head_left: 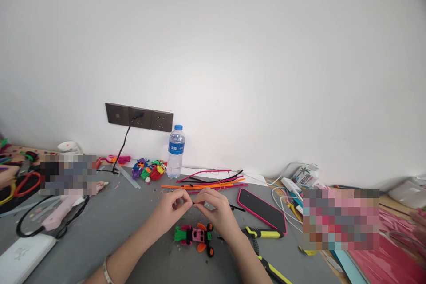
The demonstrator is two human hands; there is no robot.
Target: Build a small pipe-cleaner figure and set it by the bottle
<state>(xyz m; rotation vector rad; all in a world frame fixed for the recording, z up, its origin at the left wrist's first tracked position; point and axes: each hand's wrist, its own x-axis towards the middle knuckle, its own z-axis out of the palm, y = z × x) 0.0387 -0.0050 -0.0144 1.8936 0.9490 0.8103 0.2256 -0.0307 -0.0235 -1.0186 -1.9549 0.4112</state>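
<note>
My left hand [177, 207] and my right hand [213, 207] meet fingertip to fingertip over the grey mat. Both are closed in a pinch around a small dark piece, which looks like a bit of black pipe cleaner [193, 203]; most of it is hidden by the fingers. Just below them on the mat lies a small pipe-cleaner figure [199, 234] in green, pink, orange and black. Behind the hands is a row of loose pipe cleaners [213, 185] in orange, black and magenta. Pliers [266, 233] with yellow and black handles rest beside my right forearm.
A water bottle [175, 153] stands by the wall, next to finished pipe-cleaner figures [149, 170]. At right lies a phone [261, 211] in a pink case. A pink glue gun [60, 213] with its cord and a white box [26, 257] are at left. Other people's hands show at both edges.
</note>
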